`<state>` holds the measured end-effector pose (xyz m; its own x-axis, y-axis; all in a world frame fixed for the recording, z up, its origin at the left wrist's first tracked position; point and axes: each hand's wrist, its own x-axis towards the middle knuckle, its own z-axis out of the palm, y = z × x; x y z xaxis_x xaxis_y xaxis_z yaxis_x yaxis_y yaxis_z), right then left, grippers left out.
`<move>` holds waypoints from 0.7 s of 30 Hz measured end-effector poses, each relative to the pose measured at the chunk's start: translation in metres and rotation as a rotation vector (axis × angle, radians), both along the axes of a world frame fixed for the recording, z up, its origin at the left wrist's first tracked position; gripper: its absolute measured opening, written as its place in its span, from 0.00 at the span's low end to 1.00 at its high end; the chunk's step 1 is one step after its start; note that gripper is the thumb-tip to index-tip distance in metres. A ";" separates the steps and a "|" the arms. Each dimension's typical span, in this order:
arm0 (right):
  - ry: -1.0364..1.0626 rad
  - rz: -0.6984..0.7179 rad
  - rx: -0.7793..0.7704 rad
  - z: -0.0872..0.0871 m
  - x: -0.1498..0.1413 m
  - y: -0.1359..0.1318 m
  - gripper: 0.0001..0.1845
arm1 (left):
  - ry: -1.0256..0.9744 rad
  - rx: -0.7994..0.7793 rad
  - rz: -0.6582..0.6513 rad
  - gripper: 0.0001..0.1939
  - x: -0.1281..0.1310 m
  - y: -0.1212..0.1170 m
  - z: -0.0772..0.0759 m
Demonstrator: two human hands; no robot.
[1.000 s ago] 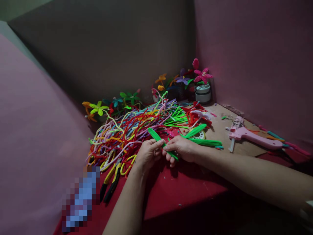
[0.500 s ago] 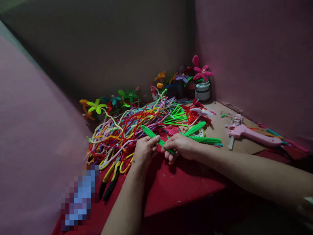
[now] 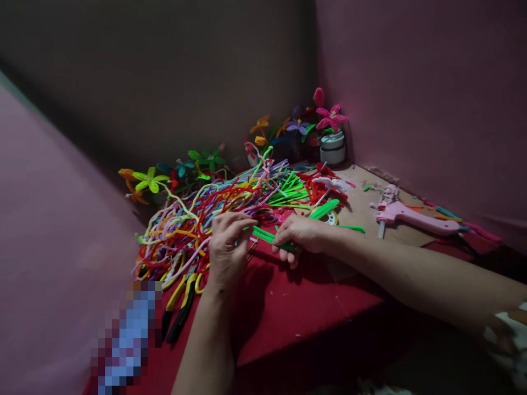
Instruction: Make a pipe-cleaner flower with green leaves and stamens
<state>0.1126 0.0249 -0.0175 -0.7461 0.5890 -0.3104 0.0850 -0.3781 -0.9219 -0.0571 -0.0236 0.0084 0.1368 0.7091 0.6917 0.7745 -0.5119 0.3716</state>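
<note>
Between my two hands stretches a fuzzy green pipe-cleaner leaf (image 3: 263, 235). My left hand (image 3: 228, 241) pinches its far-left end, fingers curled over it so the tip is mostly covered. Closed round the other end is my right hand (image 3: 302, 233), thumb and forefinger on the leaf. Another green leaf (image 3: 325, 209) sticks out behind my right hand, and part of one more shows past the wrist; whether these touch the held leaf I cannot tell. Just left of my left hand spreads a heap of many-coloured pipe cleaners (image 3: 197, 211).
Yellow-and-black pliers (image 3: 181, 302) lie at the heap's near edge. A pink glue gun (image 3: 420, 216) rests on a brown board (image 3: 358, 192) at right. Several pipe-cleaner flowers (image 3: 150, 180) and a lidded jar (image 3: 332, 149) stand behind. Red cloth (image 3: 304, 307) covers the table.
My left hand has slid leftward along the green leaf and turned, its fingers now over the end. My right hand keeps its grip. The view has shifted slightly.
</note>
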 end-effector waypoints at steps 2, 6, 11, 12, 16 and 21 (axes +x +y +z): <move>-0.028 0.015 0.027 0.001 0.001 0.002 0.06 | 0.186 -0.085 -0.185 0.06 0.003 -0.001 0.002; -0.090 0.054 0.090 0.004 0.004 0.003 0.07 | 0.357 -0.197 -0.325 0.07 0.005 0.002 -0.003; -0.163 0.172 0.150 0.007 0.007 0.005 0.06 | 0.413 -0.232 -0.297 0.05 0.005 0.003 -0.010; -0.181 0.201 0.163 0.006 0.007 0.006 0.06 | 0.414 -0.242 -0.301 0.05 0.006 0.002 -0.011; -0.216 0.291 0.194 0.003 0.008 0.010 0.05 | 0.414 -0.314 -0.326 0.06 0.007 -0.001 -0.012; -0.200 0.343 0.182 0.002 0.010 0.013 0.06 | 0.454 -0.302 -0.340 0.06 0.009 -0.004 -0.010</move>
